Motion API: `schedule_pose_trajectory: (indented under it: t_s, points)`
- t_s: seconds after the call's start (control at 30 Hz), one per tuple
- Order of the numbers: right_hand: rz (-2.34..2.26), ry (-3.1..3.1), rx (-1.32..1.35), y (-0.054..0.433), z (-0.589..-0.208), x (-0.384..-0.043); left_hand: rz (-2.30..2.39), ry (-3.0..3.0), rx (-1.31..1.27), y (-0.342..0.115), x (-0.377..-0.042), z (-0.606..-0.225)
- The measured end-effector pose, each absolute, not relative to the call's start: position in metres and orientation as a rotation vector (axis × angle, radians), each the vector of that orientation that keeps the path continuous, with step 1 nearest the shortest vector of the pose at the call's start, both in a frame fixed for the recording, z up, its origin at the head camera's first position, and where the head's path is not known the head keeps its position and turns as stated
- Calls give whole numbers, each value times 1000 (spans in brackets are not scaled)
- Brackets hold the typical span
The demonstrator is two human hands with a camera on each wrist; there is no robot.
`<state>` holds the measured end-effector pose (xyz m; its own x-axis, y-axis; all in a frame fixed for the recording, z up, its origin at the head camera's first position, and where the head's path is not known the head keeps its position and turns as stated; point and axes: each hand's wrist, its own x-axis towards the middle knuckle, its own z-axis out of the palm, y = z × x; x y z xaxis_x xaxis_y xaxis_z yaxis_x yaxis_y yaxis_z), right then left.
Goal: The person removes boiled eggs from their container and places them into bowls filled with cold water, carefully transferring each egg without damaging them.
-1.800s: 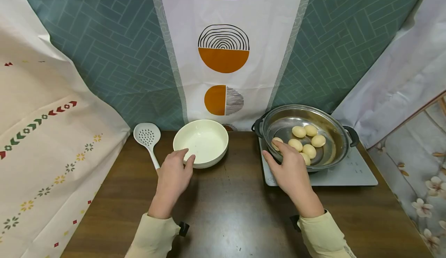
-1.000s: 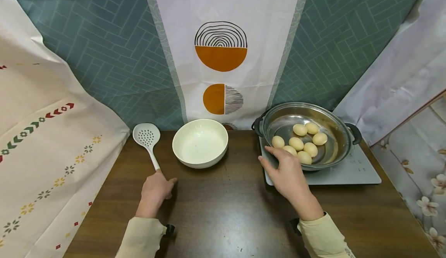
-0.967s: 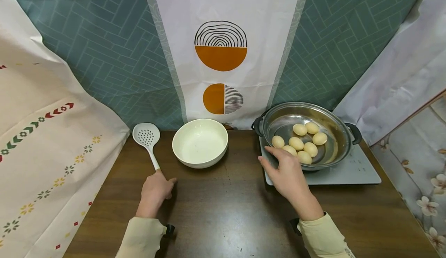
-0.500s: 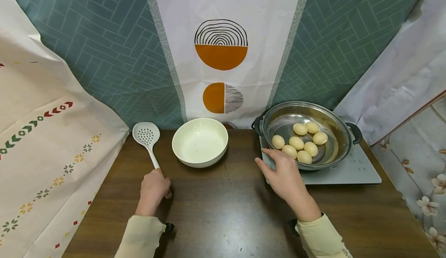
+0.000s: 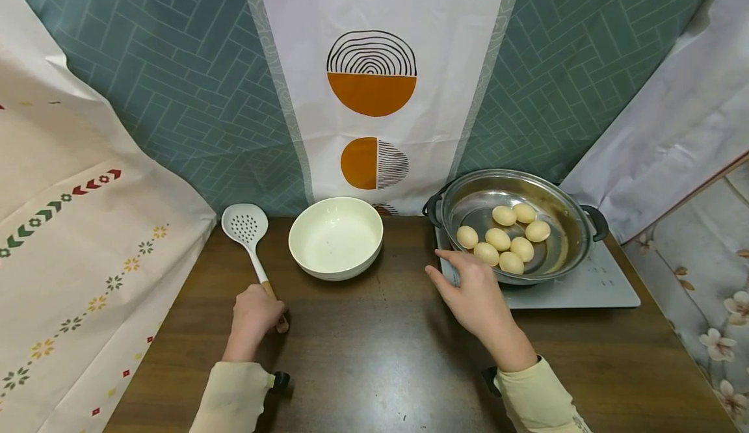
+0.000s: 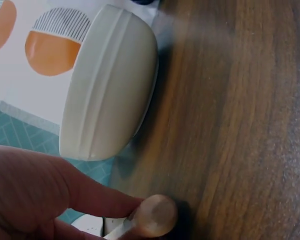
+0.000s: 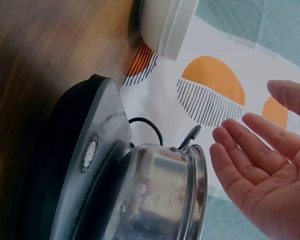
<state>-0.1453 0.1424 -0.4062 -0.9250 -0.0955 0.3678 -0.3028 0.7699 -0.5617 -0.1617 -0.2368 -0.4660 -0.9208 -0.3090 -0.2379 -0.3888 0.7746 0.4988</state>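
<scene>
A white slotted skimmer [image 5: 244, 225] with a wooden handle [image 5: 283, 322] lies at the left of the table. My left hand [image 5: 253, 313] grips that handle from above, its butt end sticking out past the fingers. In the left wrist view, the thumb [image 6: 105, 200] presses along the handle's rounded end. On the right, a steel pot [image 5: 562, 251] holds several pale yellow, egg-shaped pieces [image 5: 497, 239]. My right hand [image 5: 476, 296] hovers at the pot's near left rim, fingers loosely extended. Its palm shows bare in the right wrist view.
A cream bowl [image 5: 336, 238] stands between the skimmer and the pot. The pot sits on a flat grey induction cooker [image 5: 573, 296], its black handles [image 5: 595, 223] jutting out sideways. Patterned cloths [image 5: 374, 4] hang behind the dark wooden table [image 5: 374, 355].
My left hand has moved from the bowl's front edge down to the skimmer's handle and taken hold of it. My right hand has drawn back slightly from over the pot.
</scene>
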Motion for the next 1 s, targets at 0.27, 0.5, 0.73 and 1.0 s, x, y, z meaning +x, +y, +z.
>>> schedule_pose_trajectory:
  t_s: [0.27,0.5,0.73,1.0]
  points:
    - [914,-2666,303,143,-407,-145,1048,2686,-597,-245,-163,-467]
    - [894,-2688,308,144,-406,-143,1303,2471,-663,-249,-164,-472]
    - [901,-2676,324,147,-403,-144,1581,2276,-660,-247,-167,-471]
    - [1002,-2675,311,155,-392,-146,1793,2101,-679,-250,-169,-469]
